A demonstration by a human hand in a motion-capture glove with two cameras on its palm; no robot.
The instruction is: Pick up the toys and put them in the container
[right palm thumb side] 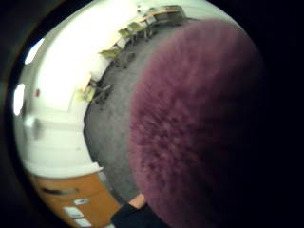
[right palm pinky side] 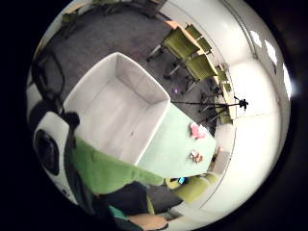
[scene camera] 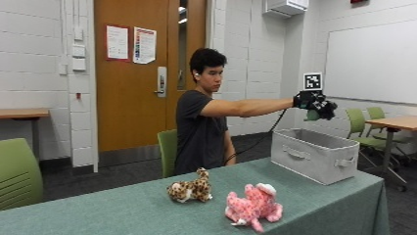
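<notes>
No readable writing shows on the things. The grey fabric bin (scene camera: 312, 154) stands at the far end of the green-clothed table (scene camera: 130, 213); its inside looks bare. Above it, the gloved right hand (scene camera: 314, 104) grips a green toy (scene camera: 312, 115), with purple fuzz close to the palm. A spotted leopard toy (scene camera: 190, 189) and a pink plush (scene camera: 254, 205) lie on the table, well apart from the bin.

White painted block walls (scene camera: 39, 58), orange wood door (scene camera: 133, 73) w/ two posted papers, whiteboard (scene camera: 371, 63) on rt wall, dark grey carpet (scene camera: 98, 178), green chairs (scene camera: 361, 127) by a wood table (scene camera: 397, 122), AC unit (scene camera: 285, 7) up high, desk (scene camera: 326, 205) w/ green cloth
</notes>
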